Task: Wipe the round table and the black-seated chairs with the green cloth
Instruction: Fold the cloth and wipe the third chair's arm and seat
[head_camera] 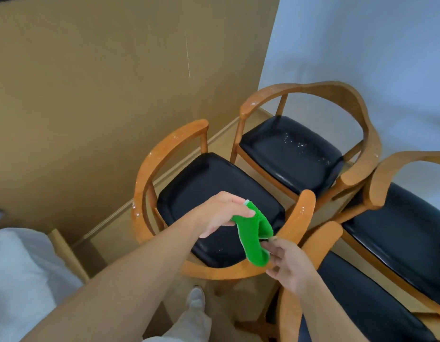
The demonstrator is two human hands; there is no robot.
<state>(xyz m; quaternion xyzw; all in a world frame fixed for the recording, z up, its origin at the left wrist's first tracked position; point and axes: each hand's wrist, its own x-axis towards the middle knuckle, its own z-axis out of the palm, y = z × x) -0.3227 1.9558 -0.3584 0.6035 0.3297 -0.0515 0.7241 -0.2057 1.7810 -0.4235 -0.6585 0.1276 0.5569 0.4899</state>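
Brown wall panels [103,95] closed off the corner, with four black-seated chairs [214,193] crowded armrest to armrest, leaving little room between them. Above the nearest seat, the left hand [221,213] pinched the green cloth [253,233] at its top while the right hand [288,262] gripped its lower end. No writing was readable.

both hands hold a green cloth over a chair seat

left hand [220,213] pinches the cloth [253,234] at its top, right hand [288,265] pinches its lower end, above the nearest chair [184,183]. three more black-seated chairs stand alongside, droplets on the far one [290,151]. tan wall [103,82] behind.
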